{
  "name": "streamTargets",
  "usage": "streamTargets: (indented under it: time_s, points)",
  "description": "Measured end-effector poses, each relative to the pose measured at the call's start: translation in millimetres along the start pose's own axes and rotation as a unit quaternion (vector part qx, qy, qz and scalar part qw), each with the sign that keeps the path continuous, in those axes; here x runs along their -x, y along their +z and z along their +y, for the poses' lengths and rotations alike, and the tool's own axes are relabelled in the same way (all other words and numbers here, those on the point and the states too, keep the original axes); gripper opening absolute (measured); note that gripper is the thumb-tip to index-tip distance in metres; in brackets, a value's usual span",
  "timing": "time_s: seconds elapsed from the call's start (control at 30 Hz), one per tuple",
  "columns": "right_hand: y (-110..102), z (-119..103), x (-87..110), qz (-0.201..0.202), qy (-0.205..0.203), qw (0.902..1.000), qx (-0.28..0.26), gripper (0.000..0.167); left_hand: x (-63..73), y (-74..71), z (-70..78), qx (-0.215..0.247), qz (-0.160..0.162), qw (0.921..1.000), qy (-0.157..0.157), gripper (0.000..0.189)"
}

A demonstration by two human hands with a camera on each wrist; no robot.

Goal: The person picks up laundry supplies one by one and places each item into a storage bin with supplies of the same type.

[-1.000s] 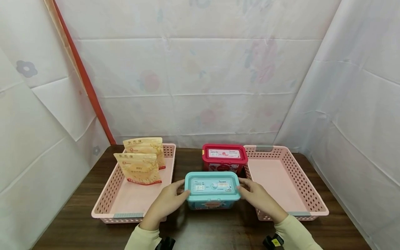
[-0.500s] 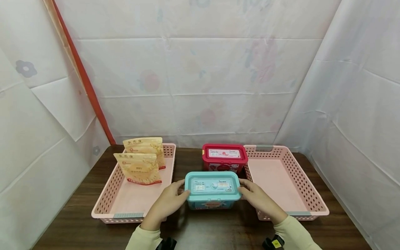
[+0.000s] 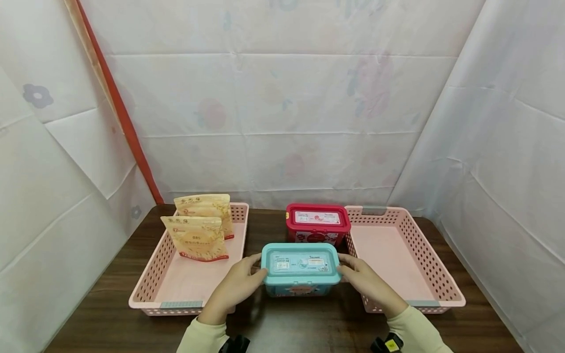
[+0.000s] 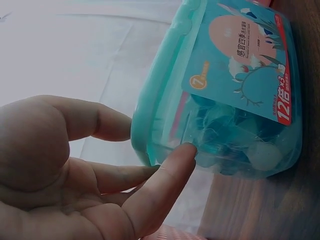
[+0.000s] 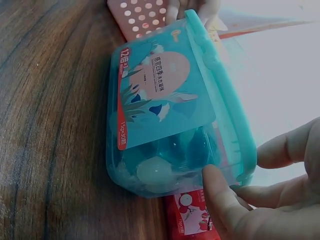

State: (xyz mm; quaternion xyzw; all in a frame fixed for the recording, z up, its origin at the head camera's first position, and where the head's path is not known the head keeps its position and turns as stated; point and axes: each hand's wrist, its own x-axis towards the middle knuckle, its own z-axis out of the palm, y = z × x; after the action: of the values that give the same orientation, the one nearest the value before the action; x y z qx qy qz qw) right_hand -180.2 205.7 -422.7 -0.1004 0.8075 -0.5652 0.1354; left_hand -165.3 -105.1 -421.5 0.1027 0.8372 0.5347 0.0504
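A teal lidded tub of laundry pods (image 3: 301, 264) stands upright on the table in the middle of the head view. My left hand (image 3: 238, 282) holds its left end, thumb and fingers at the lid's rim and the clear side wall. At the opposite end my right hand (image 3: 364, 277) holds it likewise. Both wrist views show blue and white pods through the clear wall of the tub (image 4: 240, 85) and a printed label (image 5: 165, 95). Its base looks level on the wood. Just behind stands a red tub (image 3: 318, 223) of the same shape, partly hidden by the teal one.
On the left, a pink perforated basket (image 3: 176, 289) holds two yellow pouches, the front pouch (image 3: 197, 239) and the rear pouch (image 3: 212, 206), both standing. A second pink basket (image 3: 390, 250) lies right of the tubs. White patterned sheeting (image 3: 282, 108) encloses the back and sides.
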Motion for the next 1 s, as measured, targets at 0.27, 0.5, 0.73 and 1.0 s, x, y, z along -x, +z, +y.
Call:
streamTargets:
  time_s: [0.27, 0.5, 0.73, 1.0]
  points:
    - [-5.1, 0.9, 1.2, -0.001, 0.008, 0.9998, -0.016, 0.057, -1.9, -0.6, 0.6, 0.038, 0.006, 0.9992, -0.011, 0.050]
    - [-14.2, -2.0, 4.8, -0.012, -0.021, 0.9984, -0.051, 0.059, -3.6, -0.6, 6.2, 0.116, 0.031, 0.9927, -0.011, 0.044]
    - [-23.0, -9.4, 8.3, 0.007, -0.034, 0.9955, -0.088, 0.060, -6.4, -0.6, 10.4, 0.190, 0.047, 0.9805, -0.020, 0.043]
    - [-28.9, -18.7, 11.8, 0.043, -0.032, 0.9882, -0.143, 0.055, -8.0, -0.3, 17.3, 0.239, 0.083, 0.9674, -0.020, 0.043]
